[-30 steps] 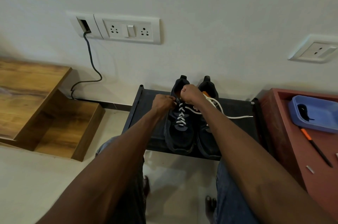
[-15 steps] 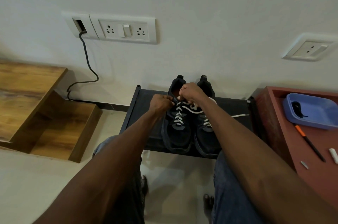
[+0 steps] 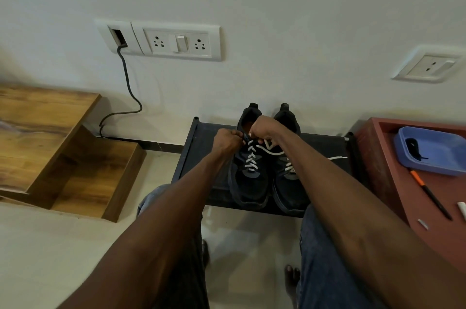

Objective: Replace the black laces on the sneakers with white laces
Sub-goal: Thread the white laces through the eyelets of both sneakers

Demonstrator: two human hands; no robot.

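Since a moment ago, both hands are sitting slightly closer together over the tongue of the left black mesh sneaker (image 3: pixel 248 172), and the loose stretch of flat white woven lace (image 3: pixel 273 151) is lying shorter across the right black mesh sneaker (image 3: pixel 287 180). The left hand (image 3: pixel 227 141) is curling into a fist at the top eyelets, its fingertips pinching the lace end there. The right hand (image 3: pixel 263 128) is also curling tightly, gripping the lace just above the collar. The 2 sneakers are standing side by side, touching, toes toward the person, on the dark flat-topped metal shoe rack (image 3: pixel 201 152) against the wall. 5 or so white crossings are showing on the left shoe; a white tip (image 3: pixel 339 157) is trailing onto the rack. On the reddish matte table (image 3: pixel 393 182) at right, a shallow blue plastic tray (image 3: pixel 438 152) is holding a coiled black lace (image 3: pixel 414 148).
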